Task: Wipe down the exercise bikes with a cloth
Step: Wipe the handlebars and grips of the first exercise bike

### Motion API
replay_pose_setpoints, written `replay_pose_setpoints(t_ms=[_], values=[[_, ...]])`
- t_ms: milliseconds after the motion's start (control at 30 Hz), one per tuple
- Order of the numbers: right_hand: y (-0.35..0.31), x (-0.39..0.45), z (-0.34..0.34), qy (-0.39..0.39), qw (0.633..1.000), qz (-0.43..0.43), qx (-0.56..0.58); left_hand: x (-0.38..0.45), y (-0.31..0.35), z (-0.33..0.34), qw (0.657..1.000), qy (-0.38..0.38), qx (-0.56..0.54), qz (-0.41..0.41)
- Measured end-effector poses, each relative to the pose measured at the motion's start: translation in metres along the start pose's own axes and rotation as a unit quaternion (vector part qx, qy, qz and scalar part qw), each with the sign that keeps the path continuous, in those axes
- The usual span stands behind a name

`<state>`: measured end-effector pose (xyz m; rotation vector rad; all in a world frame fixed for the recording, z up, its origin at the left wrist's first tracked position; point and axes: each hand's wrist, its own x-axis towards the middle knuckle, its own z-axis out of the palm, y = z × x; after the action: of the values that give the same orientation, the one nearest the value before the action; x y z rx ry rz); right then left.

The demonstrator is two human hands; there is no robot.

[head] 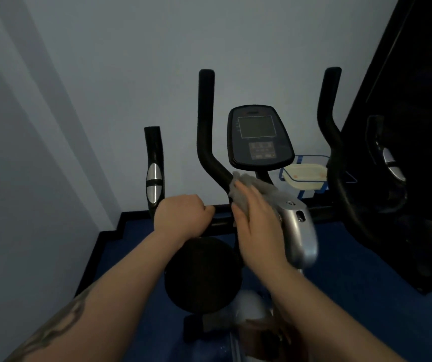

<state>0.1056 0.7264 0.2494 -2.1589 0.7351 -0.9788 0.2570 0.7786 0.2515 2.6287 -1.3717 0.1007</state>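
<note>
wiping step under way on exercise bike [297, 231] — right hand [256, 223], fingers straight, presses grey cloth [251, 188] on handlebar stem just below console [259, 138]. left hand [181, 218] grips crossbar left of console. next, likely — cloth sweeps up left handlebar [205, 126].

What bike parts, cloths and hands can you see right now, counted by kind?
Upright handlebar arms: 2
Side grips with silver pads: 2
Console: 1
Cloth: 1
Hands: 2, left hand gripping the crossbar, right hand pressing the cloth
Total: 8
</note>
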Motion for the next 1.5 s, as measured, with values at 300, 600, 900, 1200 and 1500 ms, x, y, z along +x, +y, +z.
replay_pose_setpoints(t_ms=[300,600,900,1200,1500], values=[[0.004,0.011,-0.002,-0.032,0.992,-0.055,-0.106,-0.002,0.002,-0.002,1.000,0.000,0.007,0.001],[-0.005,0.057,0.008,-0.067,0.984,-0.007,-0.165,0.001,0.003,-0.001,1.000,0.004,0.006,-0.009],[0.006,-0.016,-0.026,-0.082,0.983,-0.066,-0.148,0.001,0.003,0.000,1.000,0.010,0.003,-0.005],[-0.028,0.077,0.000,-0.127,0.988,0.016,0.089,0.001,0.000,0.001,1.000,0.008,0.018,-0.002],[0.006,0.024,-0.004,-0.073,0.992,-0.052,-0.086,0.001,0.001,0.001,1.000,0.014,0.012,0.002]])
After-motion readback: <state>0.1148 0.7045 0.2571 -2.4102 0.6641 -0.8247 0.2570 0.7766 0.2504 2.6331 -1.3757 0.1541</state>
